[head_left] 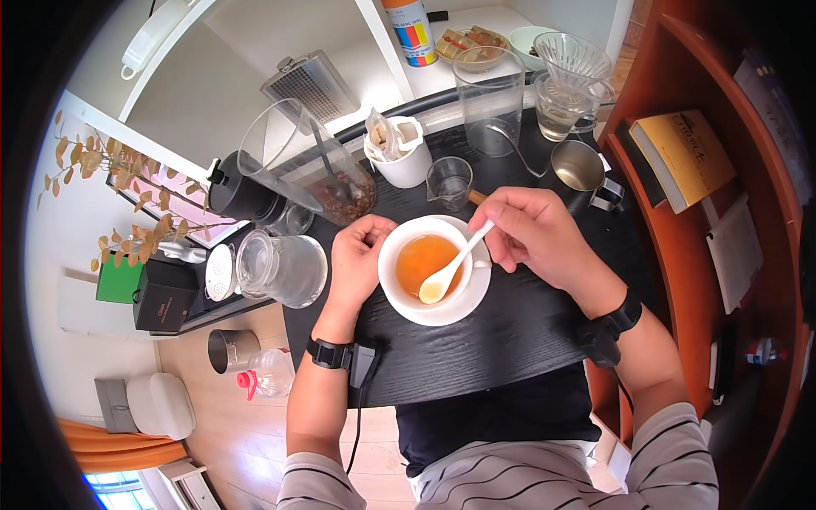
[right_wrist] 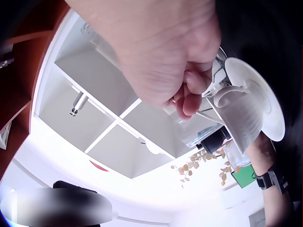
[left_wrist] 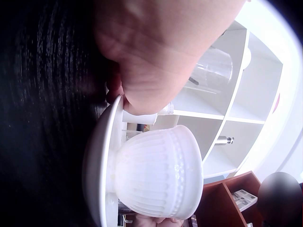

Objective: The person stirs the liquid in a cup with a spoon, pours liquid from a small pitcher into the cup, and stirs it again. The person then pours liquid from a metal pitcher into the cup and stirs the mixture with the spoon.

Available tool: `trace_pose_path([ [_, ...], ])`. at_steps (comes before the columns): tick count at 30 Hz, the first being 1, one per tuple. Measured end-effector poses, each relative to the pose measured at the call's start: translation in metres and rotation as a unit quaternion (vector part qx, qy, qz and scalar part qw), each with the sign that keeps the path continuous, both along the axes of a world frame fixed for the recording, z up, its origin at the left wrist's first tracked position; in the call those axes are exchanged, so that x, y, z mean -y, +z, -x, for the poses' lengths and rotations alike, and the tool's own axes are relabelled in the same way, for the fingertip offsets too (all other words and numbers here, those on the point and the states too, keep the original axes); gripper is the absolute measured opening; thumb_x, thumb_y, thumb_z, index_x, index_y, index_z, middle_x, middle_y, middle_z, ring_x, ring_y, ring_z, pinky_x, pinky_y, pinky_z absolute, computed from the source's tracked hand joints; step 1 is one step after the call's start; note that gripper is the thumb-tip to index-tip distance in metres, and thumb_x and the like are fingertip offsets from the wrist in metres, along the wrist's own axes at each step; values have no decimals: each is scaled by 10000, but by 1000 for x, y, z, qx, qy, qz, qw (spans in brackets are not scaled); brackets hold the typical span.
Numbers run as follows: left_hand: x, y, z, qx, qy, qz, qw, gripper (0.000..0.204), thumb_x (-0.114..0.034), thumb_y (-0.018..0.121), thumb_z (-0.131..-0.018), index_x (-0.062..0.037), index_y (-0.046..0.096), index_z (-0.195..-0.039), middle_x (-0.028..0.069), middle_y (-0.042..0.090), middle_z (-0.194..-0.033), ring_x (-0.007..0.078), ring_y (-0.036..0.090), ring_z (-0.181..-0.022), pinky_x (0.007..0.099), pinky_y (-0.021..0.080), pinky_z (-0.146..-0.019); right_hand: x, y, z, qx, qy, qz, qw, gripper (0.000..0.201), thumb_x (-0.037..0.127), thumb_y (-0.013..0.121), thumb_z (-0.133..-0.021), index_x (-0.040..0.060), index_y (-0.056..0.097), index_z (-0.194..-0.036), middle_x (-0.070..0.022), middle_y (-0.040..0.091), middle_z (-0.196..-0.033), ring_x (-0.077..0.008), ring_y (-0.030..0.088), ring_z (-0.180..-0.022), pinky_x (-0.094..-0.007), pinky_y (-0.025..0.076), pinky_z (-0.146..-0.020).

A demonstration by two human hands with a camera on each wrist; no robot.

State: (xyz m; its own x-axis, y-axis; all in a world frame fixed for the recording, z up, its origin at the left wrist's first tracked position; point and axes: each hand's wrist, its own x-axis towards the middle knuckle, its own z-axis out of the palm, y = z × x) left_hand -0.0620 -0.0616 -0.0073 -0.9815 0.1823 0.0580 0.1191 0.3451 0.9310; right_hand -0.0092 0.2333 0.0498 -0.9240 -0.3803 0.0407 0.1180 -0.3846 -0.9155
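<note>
A white cup (head_left: 387,270) of amber liquid stands on a white saucer (head_left: 450,316) on the black table. My right hand (head_left: 535,234) pinches the handle of a white spoon (head_left: 459,262), whose bowl dips into the liquid. In the right wrist view, the fingertips (right_wrist: 191,104) of that hand are close above the cup's handle (right_wrist: 226,94). At the cup's other side, my left hand (head_left: 357,255) holds the saucer's rim. The left wrist view shows its thumb over the edge, a finger partly hidden below, and the cup's ribbed wall (left_wrist: 156,172).
Behind the cup are a small glass pitcher (head_left: 449,180), a white canister (head_left: 406,166) with packets and a tall glass (head_left: 489,102). A steel pitcher (head_left: 580,167) stands right, a lidded glass jar (head_left: 289,270) left. A tilted glass vessel (head_left: 297,157) holds brown bits. A wooden bookcase (head_left: 680,280) borders the right.
</note>
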Motion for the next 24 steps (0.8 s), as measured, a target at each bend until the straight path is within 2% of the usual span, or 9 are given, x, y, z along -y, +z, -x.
trace_pose_path([
  [2, 0, 0, 0, 1, -1, 0, 1000, 122, -83, 701, -1029, 6, 762, -973, -35, 702, -773, 13, 577, -684, 212, 491, -647, 1, 1, -1, -19, -18, -24, 999, 307, 227, 542, -1145, -17, 717, -1081, -43, 631, -701, -78, 542, -564, -208, 373, -522],
  [5, 0, 0, 0, -2, -2, 5, 1000, 121, -84, 703, -1030, 4, 762, -973, -37, 698, -771, 12, 573, -682, 211, 489, -644, -2, -2, 2, -73, -32, -47, 996, 329, 264, 550, -1149, -9, 718, -1078, -34, 621, -703, -74, 534, -571, -204, 371, -526],
  [8, 1, -2, 0, 1, -1, -7, 1000, 120, -85, 705, -1029, 4, 762, -972, -40, 694, -768, 11, 569, -681, 211, 487, -643, -5, 0, 1, -118, -58, -81, 988, 352, 298, 550, -1154, 1, 720, -1075, -26, 617, -714, -69, 534, -588, -205, 395, -545],
  [12, 0, -1, 0, 5, -1, -5, 1000, 121, -83, 704, -1030, 5, 763, -972, -41, 691, -766, 11, 566, -681, 210, 482, -641, 2, -4, -1, -167, -82, -75, 980, 339, 285, 565, -1151, -1, 741, -1100, -21, 631, -737, -64, 566, -635, -212, 444, -589],
  [14, 1, -1, 0, 5, 0, -3, 1000, 121, -81, 702, -1031, 6, 763, -972, -41, 691, -765, 11, 566, -680, 210, 481, -640, 6, -6, -2, -183, -82, -89, 976, 271, 202, 595, -1136, -17, 756, -1138, -13, 666, -822, -47, 584, -728, -220, 487, -663],
  [18, 1, -2, 1, 3, -3, -6, 1000, 121, -77, 699, -1031, 7, 763, -971, -39, 693, -765, 11, 567, -679, 211, 482, -641, 10, -9, -4, -203, -80, -113, 969, 259, 193, 605, -1131, -12, 761, -1154, -10, 678, -825, -41, 593, -732, -222, 495, -665],
  [24, 0, -1, 0, 4, -1, -8, 1000, 121, -75, 697, -1030, 6, 765, -971, -34, 699, -768, 14, 572, -679, 211, 487, -646, 6, -6, -2, -153, -45, -145, 976, 250, 191, 602, -1128, -12, 747, -1129, -10, 673, -775, -38, 588, -668, -211, 472, -611],
])
